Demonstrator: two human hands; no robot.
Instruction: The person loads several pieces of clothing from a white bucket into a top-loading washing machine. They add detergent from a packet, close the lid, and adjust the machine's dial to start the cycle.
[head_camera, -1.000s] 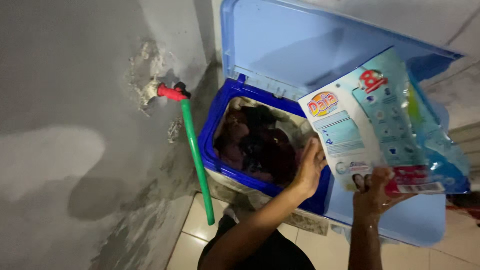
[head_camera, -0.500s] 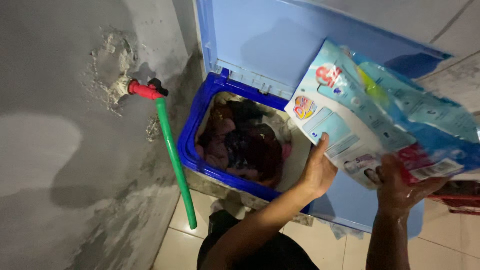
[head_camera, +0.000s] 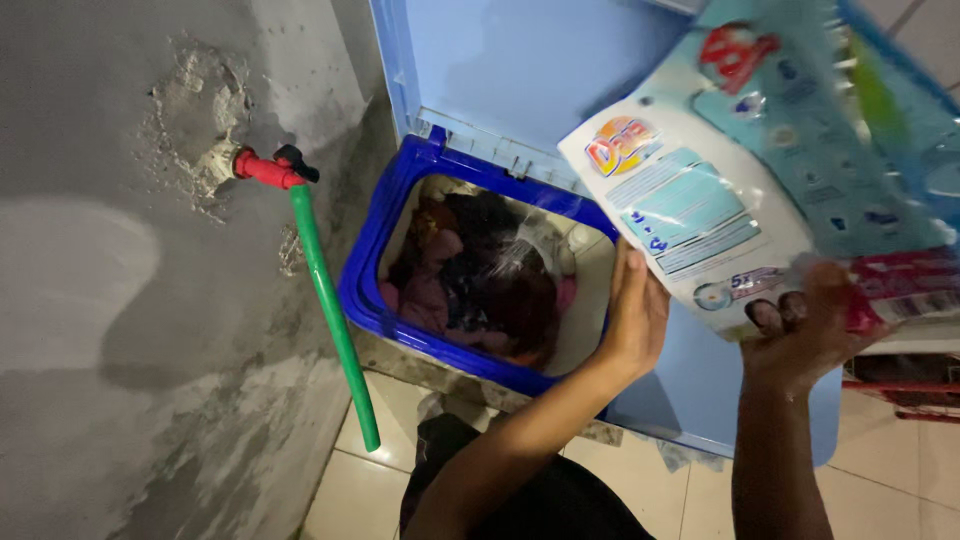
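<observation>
A large blue and white detergent bag (head_camera: 760, 170) is tilted over the open blue washing machine tub (head_camera: 372, 262), its white corner pointing down toward the tub. My left hand (head_camera: 632, 315) presses flat against the bag's lower left edge. My right hand (head_camera: 805, 335) grips the bag's bottom edge at its red strip. Dark and pink clothes (head_camera: 480, 280) lie in water inside the tub. The light blue lid (head_camera: 520, 80) stands raised behind the tub.
A red tap (head_camera: 262, 167) juts from the rough grey wall (head_camera: 120, 330) on the left, and a green hose (head_camera: 332, 300) hangs from it down to the pale tiled floor (head_camera: 350, 490). A red rack (head_camera: 900, 395) sits at the right edge.
The bag has tipped further, its white corner lower over the tub. The view has moved closer to the machine, and both hands kept their hold.
</observation>
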